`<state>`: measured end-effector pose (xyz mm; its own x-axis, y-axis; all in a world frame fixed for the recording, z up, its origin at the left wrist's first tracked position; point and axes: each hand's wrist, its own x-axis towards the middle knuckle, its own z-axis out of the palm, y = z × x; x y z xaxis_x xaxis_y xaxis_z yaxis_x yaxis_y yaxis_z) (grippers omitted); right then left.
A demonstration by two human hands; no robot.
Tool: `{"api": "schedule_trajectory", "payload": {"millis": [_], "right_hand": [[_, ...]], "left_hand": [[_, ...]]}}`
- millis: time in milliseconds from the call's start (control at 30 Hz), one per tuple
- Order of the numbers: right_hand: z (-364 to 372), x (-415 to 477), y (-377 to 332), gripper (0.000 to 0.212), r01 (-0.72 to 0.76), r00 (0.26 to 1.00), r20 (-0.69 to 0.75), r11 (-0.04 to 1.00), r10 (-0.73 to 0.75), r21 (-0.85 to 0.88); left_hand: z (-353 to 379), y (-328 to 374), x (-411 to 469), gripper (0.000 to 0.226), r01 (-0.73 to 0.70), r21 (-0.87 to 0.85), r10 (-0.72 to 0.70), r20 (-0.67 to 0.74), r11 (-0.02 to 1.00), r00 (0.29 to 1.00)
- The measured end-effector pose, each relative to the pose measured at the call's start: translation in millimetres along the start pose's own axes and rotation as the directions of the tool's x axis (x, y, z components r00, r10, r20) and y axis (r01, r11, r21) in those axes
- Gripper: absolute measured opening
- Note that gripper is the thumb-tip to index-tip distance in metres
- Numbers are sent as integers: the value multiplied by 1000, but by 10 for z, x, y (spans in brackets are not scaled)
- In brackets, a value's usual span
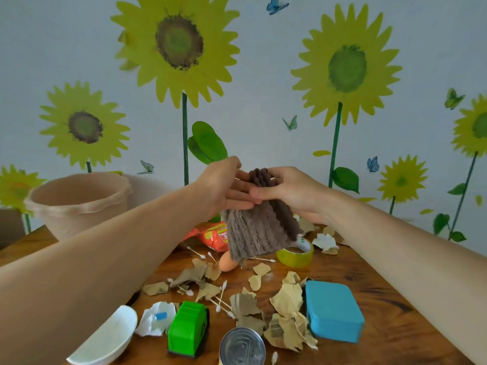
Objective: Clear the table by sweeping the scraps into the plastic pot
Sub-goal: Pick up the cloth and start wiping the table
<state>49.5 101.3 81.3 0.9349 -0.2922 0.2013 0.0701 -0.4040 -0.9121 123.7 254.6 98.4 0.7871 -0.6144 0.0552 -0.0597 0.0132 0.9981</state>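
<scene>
Both my hands are raised above the table [369, 291] and hold one brown cloth [258, 230]. My left hand [221, 185] pinches its top edge, my right hand [292, 193] grips it from the other side, and the cloth hangs down. The pot [79, 204] stands at ten o'clock, at the table's far edge. Dry leaves [287, 299] and cotton swabs [221, 299] lie at six o'clock under the cloth.

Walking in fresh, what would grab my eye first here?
Two bare hands, left hand and right hand, meet mid-air at centre, both gripping a brown fluffy cloth that hangs above the wooden table. Below lies a litter of dry leaves and cotton swabs. The pale plastic pot waits at far left.
</scene>
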Motion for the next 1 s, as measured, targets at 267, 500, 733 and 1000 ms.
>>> {"api": "schedule_trajectory", "payload": {"millis": [267, 500, 733, 1000], "right_hand": [[-153, -3, -5, 34, 59, 993, -111, 996, -51, 69], [-328, -39, 102, 34, 56, 994, -100, 990, -43, 129], [-312, -113, 390, 23, -56, 987, -148, 994, 69, 89], [-163, -71, 616, 35, -134, 956, -281, 979, 87, -153]], "left_hand": [[-313, -471, 188, 40, -134, 52, 140, -127, 990, 982], [-137, -814, 214, 32, 62, -196, -42, 106, 979, 993], [-154, -625, 250, 28, -203, -26, 201, -70, 979, 977], [-89, -693, 236, 58, -87, 145, 105, -121, 986, 987]]}}
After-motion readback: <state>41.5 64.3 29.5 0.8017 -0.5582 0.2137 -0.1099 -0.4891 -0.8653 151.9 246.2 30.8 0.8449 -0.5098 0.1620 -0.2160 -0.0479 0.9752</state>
